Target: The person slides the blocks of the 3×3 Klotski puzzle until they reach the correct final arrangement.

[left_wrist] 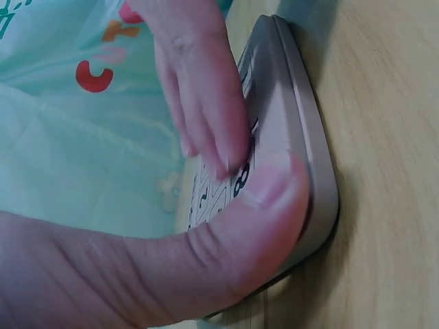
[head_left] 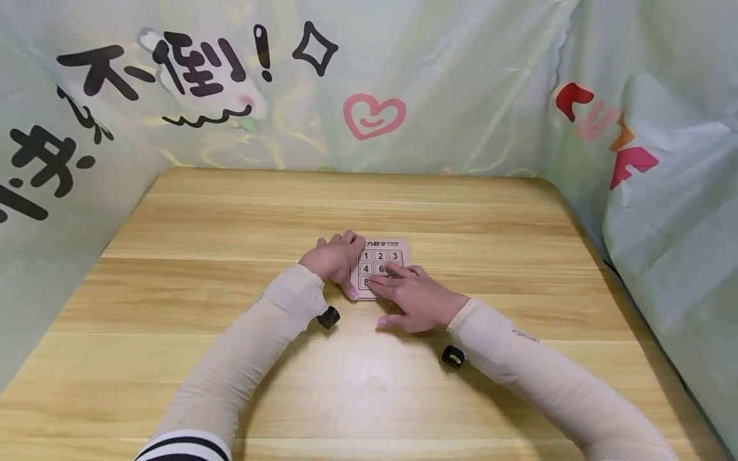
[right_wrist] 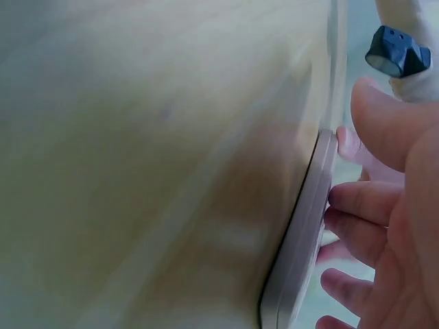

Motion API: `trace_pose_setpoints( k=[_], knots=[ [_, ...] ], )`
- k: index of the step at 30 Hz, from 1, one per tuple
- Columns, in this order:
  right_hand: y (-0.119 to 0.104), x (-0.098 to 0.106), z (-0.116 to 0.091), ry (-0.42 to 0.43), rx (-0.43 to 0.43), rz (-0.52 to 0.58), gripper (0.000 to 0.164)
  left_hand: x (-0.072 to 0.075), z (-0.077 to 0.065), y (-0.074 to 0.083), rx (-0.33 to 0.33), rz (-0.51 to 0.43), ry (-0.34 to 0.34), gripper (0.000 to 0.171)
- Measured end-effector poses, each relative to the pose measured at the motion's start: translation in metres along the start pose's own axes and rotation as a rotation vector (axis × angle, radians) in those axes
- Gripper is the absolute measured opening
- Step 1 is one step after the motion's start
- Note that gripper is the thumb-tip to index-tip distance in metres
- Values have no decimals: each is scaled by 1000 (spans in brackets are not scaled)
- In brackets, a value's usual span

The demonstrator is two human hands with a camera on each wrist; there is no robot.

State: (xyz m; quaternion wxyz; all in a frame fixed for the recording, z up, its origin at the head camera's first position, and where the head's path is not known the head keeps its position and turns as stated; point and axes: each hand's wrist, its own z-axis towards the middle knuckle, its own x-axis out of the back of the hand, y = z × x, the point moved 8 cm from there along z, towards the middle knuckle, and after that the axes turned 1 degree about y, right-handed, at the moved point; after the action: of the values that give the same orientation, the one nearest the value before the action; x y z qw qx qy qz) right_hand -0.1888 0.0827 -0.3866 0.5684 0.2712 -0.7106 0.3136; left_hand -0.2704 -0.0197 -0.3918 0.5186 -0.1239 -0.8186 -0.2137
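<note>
1. Two bare hands appear in my head view, both at one flat, beige, rounded-corner rectangular number-puzzle board (head_left: 379, 262).
2. I find the board lying on the light wood-grain table (head_left: 369, 205), near its middle; I can read 1, 2, 3, 4, 6 and 8 on the face.
3. Left hand (head_left: 333, 259): holding the board at its left side, thumb bent over the near left corner.
4. Right hand (head_left: 418, 298): not gripping; fingers extended and spread over the lower right part of the face, thumb apart from the board. I cannot make out the numbers covered there.
5. On the left arm I record a beige fabric sleeve (head_left: 242, 365) and a small black camera (head_left: 328, 317) by the wrist; the right arm is fitted alike.
6. Behind the table I note a pale green sheet (head_left: 461, 77) printed with a pink heart (head_left: 371, 122).
</note>
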Motion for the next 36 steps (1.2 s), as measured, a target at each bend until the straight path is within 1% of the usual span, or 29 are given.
trace_pose_setpoints(
  k=[6, 8, 10, 15, 19, 23, 27, 32, 36],
  knots=[
    [16, 5, -19, 12, -47, -13, 72, 2, -3, -2, -12, 11, 4, 106],
    [19, 6, -23, 11, -60, -17, 72, 2, -3, -2, -14, 11, 9, 106],
    [19, 6, -25, 16, -56, -18, 72, 3, -3, -3, -14, 11, 12, 106],
    [15, 6, -23, 21, -41, -12, 71, 1, -2, -3, -17, -7, 7, 104],
    [17, 7, -24, 11, -66, -7, 69, -1, -1, -3, -18, -30, 1, 102],
    [21, 11, -24, 16, -93, -17, 65, 0, -1, -3, -14, -31, 2, 104],
    [20, 13, -16, 28, -79, -20, 66, 0, -1, -3, -14, -20, 0, 105],
    [20, 10, -2, 55, -60, -35, 70, -1, -1, -3, -17, -26, -2, 103],
    [19, 8, -1, 43, -74, -36, 69, 0, 0, -2, -17, -29, -1, 104]
  ],
)
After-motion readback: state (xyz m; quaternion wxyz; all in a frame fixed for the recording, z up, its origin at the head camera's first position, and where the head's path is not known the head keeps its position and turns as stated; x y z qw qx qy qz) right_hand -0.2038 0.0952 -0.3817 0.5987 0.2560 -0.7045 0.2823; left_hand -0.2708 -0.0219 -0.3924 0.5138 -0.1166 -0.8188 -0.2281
